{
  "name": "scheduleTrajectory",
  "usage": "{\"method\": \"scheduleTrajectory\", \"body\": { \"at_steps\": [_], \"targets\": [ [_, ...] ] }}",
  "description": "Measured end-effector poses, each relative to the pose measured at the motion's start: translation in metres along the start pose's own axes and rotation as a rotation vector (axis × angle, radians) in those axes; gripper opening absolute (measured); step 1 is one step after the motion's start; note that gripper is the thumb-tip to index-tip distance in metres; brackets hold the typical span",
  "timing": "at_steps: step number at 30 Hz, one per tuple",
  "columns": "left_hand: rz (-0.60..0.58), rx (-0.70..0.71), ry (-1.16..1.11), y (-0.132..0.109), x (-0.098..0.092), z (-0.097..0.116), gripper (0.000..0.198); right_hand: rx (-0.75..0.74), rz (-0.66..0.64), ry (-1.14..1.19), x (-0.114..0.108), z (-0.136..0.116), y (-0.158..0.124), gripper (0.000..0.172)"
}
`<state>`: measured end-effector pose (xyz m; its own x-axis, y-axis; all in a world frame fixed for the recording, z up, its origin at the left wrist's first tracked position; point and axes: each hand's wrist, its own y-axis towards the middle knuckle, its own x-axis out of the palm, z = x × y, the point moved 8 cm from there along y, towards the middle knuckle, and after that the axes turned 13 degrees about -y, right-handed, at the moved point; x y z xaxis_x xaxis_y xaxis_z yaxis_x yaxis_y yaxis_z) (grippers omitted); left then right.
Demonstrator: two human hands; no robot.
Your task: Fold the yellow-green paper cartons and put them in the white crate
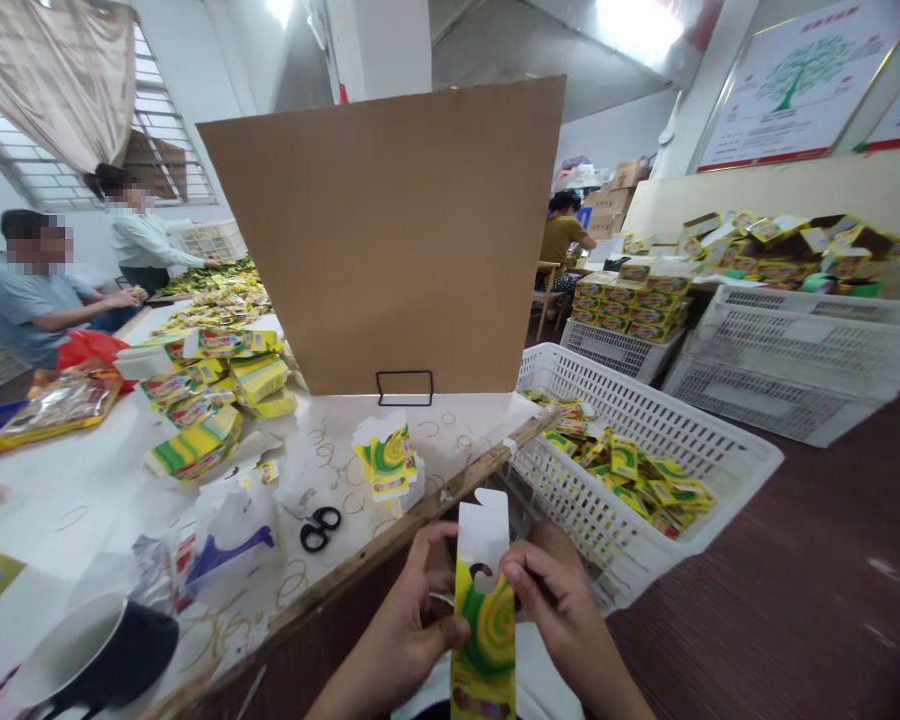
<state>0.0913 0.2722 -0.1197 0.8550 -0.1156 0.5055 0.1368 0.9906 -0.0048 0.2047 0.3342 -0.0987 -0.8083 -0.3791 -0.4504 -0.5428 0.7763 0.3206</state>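
Observation:
A yellow and green printed carton (486, 635) stands upright between my two hands, its white top flap raised and open. My left hand (427, 600) grips the carton's left side, with the thumb across its front. On the other side, the fingers of my right hand (544, 590) pinch the right edge near the opening. Just beyond them on the table lie several flat carton pieces (386, 458) in the same print. A pair of black-handled scissors (320, 528) rests to the left. What is inside the carton cannot be seen.
A white plastic basket (660, 410) with many small cartons stands at the right. A large cardboard sheet (390, 240) rises behind the table. Stacked carton bundles (202, 400), a dark mug (112, 650) and loose rubber bands are at left. Other people sit and stand farther off.

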Motion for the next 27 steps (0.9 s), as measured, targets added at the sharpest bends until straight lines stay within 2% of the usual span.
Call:
{"method": "scheduleTrajectory", "body": {
  "at_steps": [2, 3, 6, 7, 9, 11, 14, 16, 21, 27],
  "targets": [
    [-0.019, -0.009, -0.006, 0.001, 0.0, 0.0, 0.089, -0.009, 0.051, 0.004, -0.001, 0.0, -0.001, 0.024],
    [-0.032, -0.014, 0.0, 0.001, 0.0, 0.0, 0.091, 0.001, 0.096, 0.015, -0.004, 0.002, -0.001, 0.017],
    [-0.025, -0.019, 0.028, 0.003, -0.002, -0.002, 0.076, 0.019, 0.23, 0.024, -0.013, 0.009, -0.003, 0.027],
    [-0.007, -0.01, 0.046, 0.004, -0.004, -0.002, 0.069, 0.015, 0.245, 0.02, -0.016, 0.01, -0.003, 0.025],
    [0.036, 0.035, 0.127, 0.005, -0.008, -0.001, 0.055, 0.033, 0.203, 0.036, -0.016, 0.015, -0.002, 0.027],
    [0.068, 0.088, 0.237, 0.005, -0.011, 0.001, 0.046, 0.099, 0.064, 0.094, -0.008, 0.02, -0.001, 0.032],
    [0.102, 0.098, 0.327, 0.004, -0.014, -0.002, 0.046, 0.194, -0.122, 0.112, 0.008, 0.023, -0.002, 0.034],
    [0.1, 0.093, 0.336, 0.002, -0.014, -0.004, 0.049, 0.217, -0.116, 0.041, 0.01, 0.02, -0.002, 0.037],
    [0.054, 0.054, 0.262, 0.002, -0.009, -0.006, 0.051, 0.255, -0.064, -0.187, 0.011, 0.018, 0.0, 0.029],
    [0.069, 0.068, 0.114, 0.006, -0.004, -0.001, 0.051, 0.24, -0.06, -0.172, 0.024, 0.023, -0.001, 0.036]
  ]
}}
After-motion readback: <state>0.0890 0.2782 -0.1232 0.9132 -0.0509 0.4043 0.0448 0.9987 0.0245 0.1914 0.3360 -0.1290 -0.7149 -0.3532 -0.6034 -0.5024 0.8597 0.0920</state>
